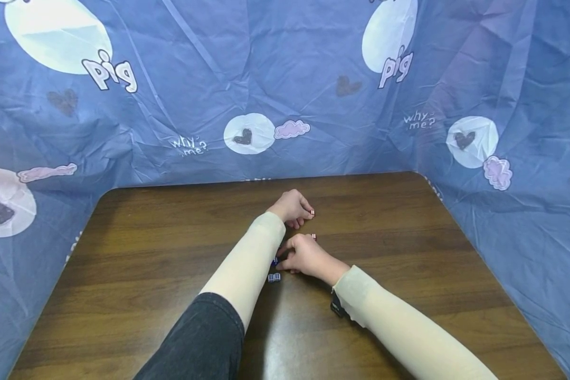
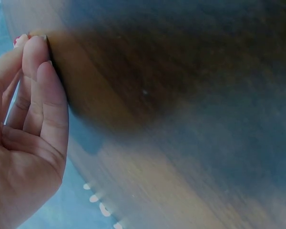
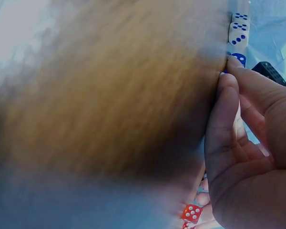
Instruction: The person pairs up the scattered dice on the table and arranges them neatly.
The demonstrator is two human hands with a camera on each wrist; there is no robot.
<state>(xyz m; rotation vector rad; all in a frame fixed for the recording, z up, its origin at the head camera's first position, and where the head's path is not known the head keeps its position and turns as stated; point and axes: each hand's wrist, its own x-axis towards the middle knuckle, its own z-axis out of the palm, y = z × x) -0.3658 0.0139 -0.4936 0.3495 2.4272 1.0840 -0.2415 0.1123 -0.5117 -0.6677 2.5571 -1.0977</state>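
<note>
At the far middle of the table, my left hand [image 1: 292,207] pinches a small red die [image 1: 312,212] between thumb and fingertips. Only a bit of that red die [image 2: 16,41] shows past the fingers in the left wrist view. Nearer, my right hand [image 1: 306,256] pinches a blue die [image 1: 275,260], its blue face [image 3: 240,58] peeking out beyond the thumb. Just in front of it, two white dice [image 1: 274,277] with blue dots sit side by side. Another red die [image 1: 314,236] with white dots lies behind the right hand, partly hidden by it.
Both hands work over a brown wood-grain table [image 1: 408,253] with rounded far corners. A blue printed cloth [image 1: 294,68] hangs behind and along its sides. The left forearm crosses beside the dice, and a black device [image 1: 337,305] sits under the right wrist.
</note>
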